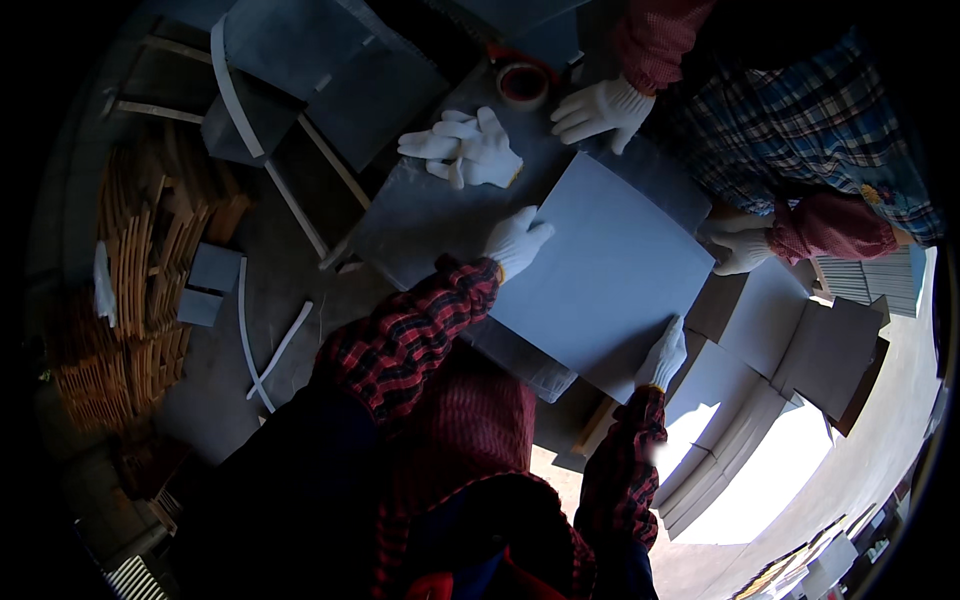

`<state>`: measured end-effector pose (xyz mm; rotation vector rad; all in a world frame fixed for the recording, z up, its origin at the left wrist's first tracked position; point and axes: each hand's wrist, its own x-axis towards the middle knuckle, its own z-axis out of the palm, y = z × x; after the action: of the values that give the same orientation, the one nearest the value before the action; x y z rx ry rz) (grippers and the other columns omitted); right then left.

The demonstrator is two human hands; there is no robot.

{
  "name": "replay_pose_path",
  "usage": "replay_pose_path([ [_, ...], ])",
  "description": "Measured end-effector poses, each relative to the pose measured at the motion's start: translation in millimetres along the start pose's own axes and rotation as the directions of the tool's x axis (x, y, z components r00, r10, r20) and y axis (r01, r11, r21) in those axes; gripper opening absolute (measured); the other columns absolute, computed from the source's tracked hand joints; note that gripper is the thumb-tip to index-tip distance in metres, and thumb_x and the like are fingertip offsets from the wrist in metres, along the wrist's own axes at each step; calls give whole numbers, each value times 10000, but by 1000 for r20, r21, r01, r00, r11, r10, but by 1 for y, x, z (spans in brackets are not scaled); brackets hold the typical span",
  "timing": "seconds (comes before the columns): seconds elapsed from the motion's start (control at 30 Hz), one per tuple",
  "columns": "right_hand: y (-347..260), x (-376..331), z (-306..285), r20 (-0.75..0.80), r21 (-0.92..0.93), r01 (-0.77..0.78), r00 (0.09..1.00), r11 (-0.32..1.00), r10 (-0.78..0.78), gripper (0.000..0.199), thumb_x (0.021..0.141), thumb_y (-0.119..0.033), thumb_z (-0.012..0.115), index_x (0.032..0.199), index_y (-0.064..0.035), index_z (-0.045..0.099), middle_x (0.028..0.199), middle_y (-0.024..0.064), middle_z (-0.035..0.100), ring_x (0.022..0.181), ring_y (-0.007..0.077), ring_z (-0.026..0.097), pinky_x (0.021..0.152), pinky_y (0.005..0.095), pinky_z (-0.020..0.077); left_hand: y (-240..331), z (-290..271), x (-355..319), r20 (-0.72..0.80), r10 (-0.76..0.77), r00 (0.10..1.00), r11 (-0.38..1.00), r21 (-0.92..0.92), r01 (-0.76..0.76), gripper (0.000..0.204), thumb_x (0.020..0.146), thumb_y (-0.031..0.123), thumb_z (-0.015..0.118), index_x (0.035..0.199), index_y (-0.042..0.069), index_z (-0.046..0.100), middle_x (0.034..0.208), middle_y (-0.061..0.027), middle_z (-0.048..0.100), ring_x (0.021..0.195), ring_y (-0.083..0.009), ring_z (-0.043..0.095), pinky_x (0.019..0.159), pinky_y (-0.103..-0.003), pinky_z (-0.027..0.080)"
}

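Observation:
A flat, pale square panel (605, 265) lies tilted across a dark worktable (400, 225). My left hand (517, 243), in a white knit glove, grips its left edge. At the panel's lower right edge, my gloved right hand (663, 355) holds on with its fingers along the side; the fingertips partly hide behind the edge. Opposite me, a co-worker's gloved hand (603, 108) rests spread on the table just past the panel's far corner. Their other gloved hand (740, 245) is by the panel's right corner. A pile of white gloves (465, 148) lies beyond my left hand.
A tape roll (522, 82) in a red holder sits at the table's far side. Cardboard boxes (740, 370) stand at the right. Stacked wooden slats (150, 250) are at the left, with pale curved strips (275, 350) on the floor. Large grey sheets (320, 70) lean at the far left.

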<state>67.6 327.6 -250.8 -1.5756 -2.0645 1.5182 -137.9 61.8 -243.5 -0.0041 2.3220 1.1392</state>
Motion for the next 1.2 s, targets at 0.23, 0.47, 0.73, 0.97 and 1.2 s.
replay_pose_path([
  [0.23, 14, 7, 20, -66, 4, -34, 997, 999, 34, 591, 1061, -450, 470, 1209, 96, 642, 1011, 142, 709, 892, 230, 610, 838, 376, 485, 18, -18, 8, -72, 166, 983, 916, 380, -127, 344, 912, 320, 599, 1130, 61, 655, 1048, -203, 648, 966, -390, 645, 885, -464, 512],
  [0.47, 11, 15, 39, -43, -134, -59, 998, 989, 54, 593, 1046, -457, 468, 1258, 73, 628, 1115, 201, 712, 999, 326, 658, 905, 407, 495, 4, -48, 3, -21, 184, 983, 928, 334, -167, 363, 911, 317, 597, 1172, 65, 622, 1094, -221, 645, 981, -417, 635, 862, -499, 509],
  [0.73, -47, -55, 14, -47, -488, 181, 972, 854, -232, 648, 993, -524, 559, 1402, -22, 566, 1398, 178, 601, 1259, 332, 591, 1044, 408, 458, -69, -54, -48, 31, -102, 994, 988, 124, 97, 669, 925, 404, 615, 1475, 56, 459, 1484, -195, 505, 1353, -362, 495, 1128, -417, 388],
  [0.97, 2, -84, 71, 135, -6, -295, 947, 955, 293, 768, 1009, -561, 527, 1507, 11, 407, 1478, 159, 490, 1362, 283, 452, 1126, 406, 357, -73, -47, -39, 112, -218, 970, 975, -13, 221, 723, 917, 411, 620, 1520, 79, 398, 1503, -176, 497, 1355, -362, 498, 1126, -405, 396],
  [1.2, 10, -76, 60, 233, -76, -310, 919, 948, 319, 732, 1005, -561, 535, 1476, -7, 453, 1467, 161, 491, 1330, 293, 481, 1090, 437, 407, -73, -55, -37, 224, -261, 939, 940, -163, 300, 656, 963, 349, 616, 1518, 58, 423, 1521, -154, 495, 1387, -277, 489, 1147, -337, 358],
])
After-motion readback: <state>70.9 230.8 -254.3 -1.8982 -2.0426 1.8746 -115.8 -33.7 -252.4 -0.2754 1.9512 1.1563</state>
